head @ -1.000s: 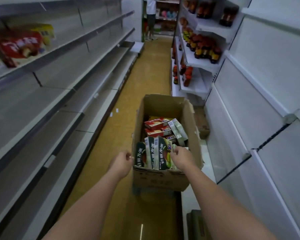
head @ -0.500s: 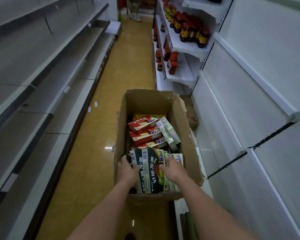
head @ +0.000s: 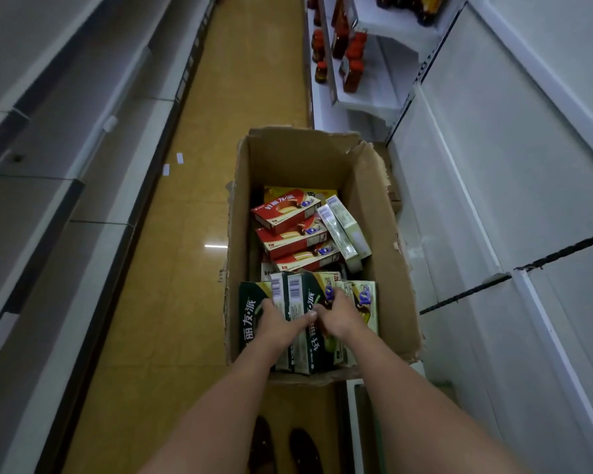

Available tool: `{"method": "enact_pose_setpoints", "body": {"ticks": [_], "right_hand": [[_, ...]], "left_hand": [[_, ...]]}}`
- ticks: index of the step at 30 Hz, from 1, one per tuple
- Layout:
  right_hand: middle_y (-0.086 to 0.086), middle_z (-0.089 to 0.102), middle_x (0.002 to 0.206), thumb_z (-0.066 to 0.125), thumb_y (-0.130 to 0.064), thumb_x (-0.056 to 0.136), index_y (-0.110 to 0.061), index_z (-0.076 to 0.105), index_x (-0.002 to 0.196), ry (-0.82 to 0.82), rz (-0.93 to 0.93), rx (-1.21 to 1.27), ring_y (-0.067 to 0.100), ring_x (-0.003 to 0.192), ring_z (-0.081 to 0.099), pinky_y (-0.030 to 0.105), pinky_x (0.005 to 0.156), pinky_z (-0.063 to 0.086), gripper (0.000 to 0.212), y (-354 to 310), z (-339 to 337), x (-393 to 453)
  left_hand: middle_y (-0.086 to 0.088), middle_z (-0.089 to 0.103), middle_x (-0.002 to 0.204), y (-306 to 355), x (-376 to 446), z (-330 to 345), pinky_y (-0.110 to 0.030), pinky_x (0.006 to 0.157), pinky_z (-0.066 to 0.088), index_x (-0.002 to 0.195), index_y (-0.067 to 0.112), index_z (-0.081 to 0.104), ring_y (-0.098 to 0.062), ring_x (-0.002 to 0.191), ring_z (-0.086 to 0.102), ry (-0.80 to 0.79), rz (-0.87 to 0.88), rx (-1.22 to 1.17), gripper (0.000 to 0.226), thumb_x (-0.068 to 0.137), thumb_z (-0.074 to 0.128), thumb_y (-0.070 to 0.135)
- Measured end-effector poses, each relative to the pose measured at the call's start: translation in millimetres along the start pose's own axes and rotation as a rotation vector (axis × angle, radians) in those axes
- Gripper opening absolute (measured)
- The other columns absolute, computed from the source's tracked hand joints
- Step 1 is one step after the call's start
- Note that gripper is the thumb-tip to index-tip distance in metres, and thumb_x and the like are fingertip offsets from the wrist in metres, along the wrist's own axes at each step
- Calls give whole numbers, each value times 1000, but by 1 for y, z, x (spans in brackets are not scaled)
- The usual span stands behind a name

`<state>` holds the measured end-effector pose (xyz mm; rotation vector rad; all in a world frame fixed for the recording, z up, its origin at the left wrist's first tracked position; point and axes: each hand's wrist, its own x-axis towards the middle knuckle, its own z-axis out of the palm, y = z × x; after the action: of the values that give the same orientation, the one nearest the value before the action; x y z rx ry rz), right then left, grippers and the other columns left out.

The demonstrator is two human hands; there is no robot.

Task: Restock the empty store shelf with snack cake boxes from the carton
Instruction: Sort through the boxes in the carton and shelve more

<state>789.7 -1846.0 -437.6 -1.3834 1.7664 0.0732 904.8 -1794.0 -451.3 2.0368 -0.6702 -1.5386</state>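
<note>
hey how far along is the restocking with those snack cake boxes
Barely started. Done: nothing visible; the white shelf beside the carton holds no boxes. In hand: the left hand and right hand are both down in the carton on the upright green boxes at its near end. Left: those, plus the red boxes stacked behind them, all need shelving.

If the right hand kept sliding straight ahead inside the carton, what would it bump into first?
Probably the slanted stack of red boxes. The right hand lies on the green boxes pointing toward the carton's far end, though depth is hard to judge.
</note>
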Motion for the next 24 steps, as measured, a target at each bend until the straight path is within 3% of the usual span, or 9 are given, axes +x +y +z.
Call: {"method": "enact_pose_setpoints", "body": {"ticks": [3, 7, 10, 12, 14, 17, 19, 21, 24], "right_hand": [[8, 32, 150, 57, -34, 94, -14, 23, 150, 11, 24, 73, 30, 135, 39, 43, 109, 35, 68, 1, 2, 6], [8, 47, 141, 67, -36, 87, -14, 33, 142, -22, 57, 223, 28, 126, 48, 45, 106, 40, 68, 4, -2, 10], [5, 54, 128, 67, -37, 87, -11, 39, 134, -107, 85, 396, 24, 111, 52, 36, 93, 44, 61, 5, -12, 5], [11, 51, 133, 68, -42, 85, -10, 37, 136, -144, 100, 484, 27, 114, 51, 39, 98, 42, 67, 4, -17, 1], [13, 49, 136, 68, -40, 86, -8, 35, 141, -170, 115, 579, 26, 114, 51, 36, 97, 39, 72, -1, -23, -2], [9, 62, 116, 71, -34, 84, -5, 49, 133, -225, 86, 710, 16, 87, 58, 26, 69, 43, 61, -14, -33, -6], [10, 66, 111, 74, -35, 82, -5, 54, 127, -242, 74, 751, 17, 79, 61, 26, 58, 43, 58, -24, -40, -10], [11, 69, 102, 75, -34, 80, -2, 57, 121, -252, 66, 798, 21, 77, 65, 28, 58, 48, 55, -33, -43, -11], [12, 74, 89, 78, -36, 74, -3, 64, 113, -320, 16, 879, 27, 77, 71, 36, 65, 56, 53, -45, -49, -19]], "left_hand": [[-10, 41, 138, 0, 5, 7, -37, 96, 39, 133, 11, 23, -30, 127, 43, 39, -4, 0, 77, 80, 75, 32], [-9, 55, 117, 1, 8, 5, -40, 82, 50, 120, 16, 33, -27, 102, 57, 75, -24, -79, 59, 79, 74, 28], [-10, 58, 110, 9, 8, -2, -32, 65, 48, 118, 18, 37, -23, 89, 61, 25, -35, -205, 50, 81, 71, 23], [-10, 60, 107, 16, 3, -8, -30, 61, 48, 120, 17, 38, -22, 87, 62, -31, -21, -283, 48, 83, 69, 21], [-9, 61, 107, 20, -2, -14, -31, 63, 50, 123, 17, 39, -23, 88, 62, -53, -9, -328, 50, 83, 69, 24], [-8, 63, 109, 33, -11, -24, -35, 73, 54, 121, 17, 43, -23, 93, 64, -43, 45, -378, 52, 84, 67, 44], [-9, 67, 113, 43, -19, -34, -43, 84, 55, 122, 18, 51, -27, 99, 66, -74, 86, -400, 60, 84, 57, 63], [-11, 68, 112, 50, -29, -42, -48, 87, 54, 120, 20, 54, -30, 99, 67, -50, 98, -429, 49, 93, 44, 59], [-14, 61, 121, 56, -43, -57, -52, 95, 48, 118, 19, 47, -33, 107, 61, 120, 111, -412, 32, 100, 39, 44]]}}
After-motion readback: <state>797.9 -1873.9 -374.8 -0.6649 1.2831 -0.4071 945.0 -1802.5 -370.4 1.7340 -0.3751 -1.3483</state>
